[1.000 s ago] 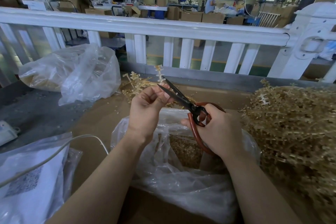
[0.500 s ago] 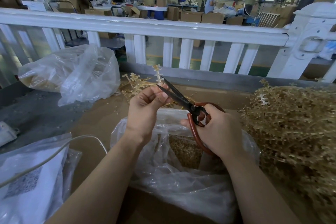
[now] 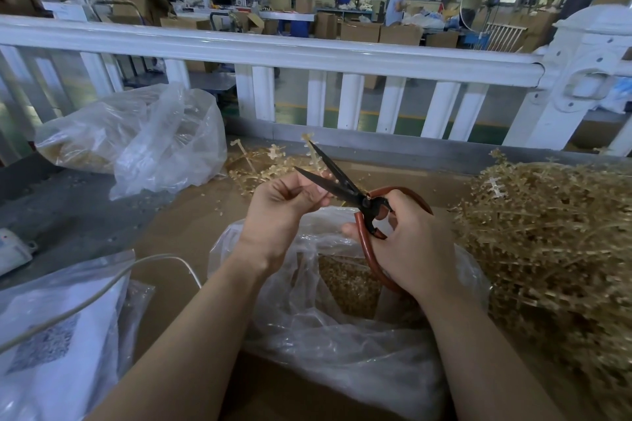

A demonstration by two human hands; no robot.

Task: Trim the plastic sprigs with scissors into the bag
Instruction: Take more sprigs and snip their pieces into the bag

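Note:
My left hand (image 3: 290,202) pinches a thin tan plastic sprig (image 3: 312,150) that sticks up between the open black blades of the scissors (image 3: 337,181). My right hand (image 3: 407,246) grips the scissors' red-brown loop handles, with the thumb through one loop. Both hands hover over an open clear plastic bag (image 3: 307,318) that holds small tan trimmed bits. A big heap of untrimmed tan sprigs (image 3: 554,249) lies to the right. A smaller scatter of sprigs (image 3: 260,171) lies behind my left hand.
A second clear bag (image 3: 136,137) with tan pieces sits at the back left. A white packet (image 3: 44,345) and a white cable (image 3: 102,290) lie at the near left. A white railing (image 3: 307,55) closes off the far edge of the cardboard-covered bench (image 3: 184,225).
The scissor blades have spread wider apart around the sprig. Both hands stay in nearly the same place over the bag.

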